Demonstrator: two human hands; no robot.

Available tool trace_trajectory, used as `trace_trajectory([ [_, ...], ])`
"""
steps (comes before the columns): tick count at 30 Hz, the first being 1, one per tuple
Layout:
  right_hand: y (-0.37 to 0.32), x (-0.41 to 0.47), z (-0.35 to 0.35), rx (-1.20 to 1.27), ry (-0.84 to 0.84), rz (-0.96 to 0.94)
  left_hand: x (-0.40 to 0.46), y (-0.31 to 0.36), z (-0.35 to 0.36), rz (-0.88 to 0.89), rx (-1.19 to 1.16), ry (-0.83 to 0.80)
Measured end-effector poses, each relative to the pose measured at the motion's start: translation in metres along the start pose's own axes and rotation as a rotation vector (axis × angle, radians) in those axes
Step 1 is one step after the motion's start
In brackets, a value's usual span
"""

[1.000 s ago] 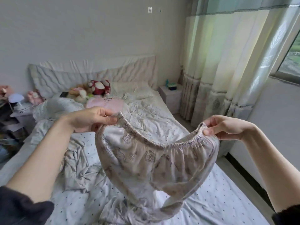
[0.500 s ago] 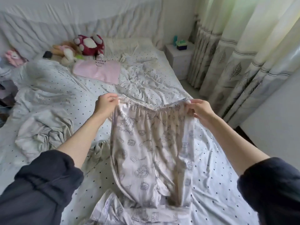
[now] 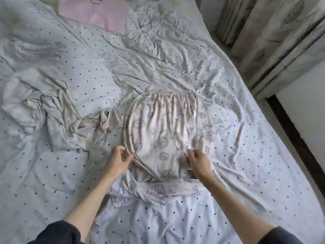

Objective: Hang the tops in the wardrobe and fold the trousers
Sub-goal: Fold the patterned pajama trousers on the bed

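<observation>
Trousers [image 3: 167, 136] in pale printed fabric lie flat on the dotted bed sheet [image 3: 246, 173], waistband at the far end, legs bunched in a heap at the near end. The left hand [image 3: 117, 162] pinches the left side seam between thumb and curled fingers. The right hand [image 3: 198, 162] has its fingers curled against the cloth near the crotch, though whether that grip holds a fold or merely presses cannot be told. To fold well, I would first pull the bunched legs straight toward the near edge, smooth out the creases, then lay one leg exactly over the other so the seams match. A crumpled grey garment [image 3: 52, 117] lies just left, touching the trousers; a pink garment [image 3: 95, 13] lies far off.
</observation>
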State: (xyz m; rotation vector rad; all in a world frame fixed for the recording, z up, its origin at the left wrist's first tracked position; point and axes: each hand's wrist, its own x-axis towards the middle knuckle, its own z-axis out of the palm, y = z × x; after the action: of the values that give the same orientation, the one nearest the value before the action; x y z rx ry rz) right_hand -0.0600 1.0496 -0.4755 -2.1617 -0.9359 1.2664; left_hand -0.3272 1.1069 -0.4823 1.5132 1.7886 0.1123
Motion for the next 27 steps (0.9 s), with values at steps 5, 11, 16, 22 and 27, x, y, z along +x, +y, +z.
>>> trace_trajectory([
  [5,0.032,-0.050,0.031,-0.105,0.018,-0.056,-0.055,-0.038,0.009,0.069,0.225,-0.198],
  [11,0.074,-0.101,0.061,-0.804,-0.152,-0.446,-0.119,-0.052,0.022,0.160,0.342,-0.376],
  [16,0.087,-0.122,0.064,-0.975,0.096,-0.638,-0.139,-0.066,0.031,0.192,0.474,-0.339],
  [22,0.143,-0.153,0.016,-1.041,0.218,-0.681,-0.175,-0.057,0.068,0.443,0.440,-0.151],
  [27,0.193,-0.159,-0.035,-1.104,0.196,-0.638,-0.194,-0.028,0.127,0.518,0.538,-0.299],
])
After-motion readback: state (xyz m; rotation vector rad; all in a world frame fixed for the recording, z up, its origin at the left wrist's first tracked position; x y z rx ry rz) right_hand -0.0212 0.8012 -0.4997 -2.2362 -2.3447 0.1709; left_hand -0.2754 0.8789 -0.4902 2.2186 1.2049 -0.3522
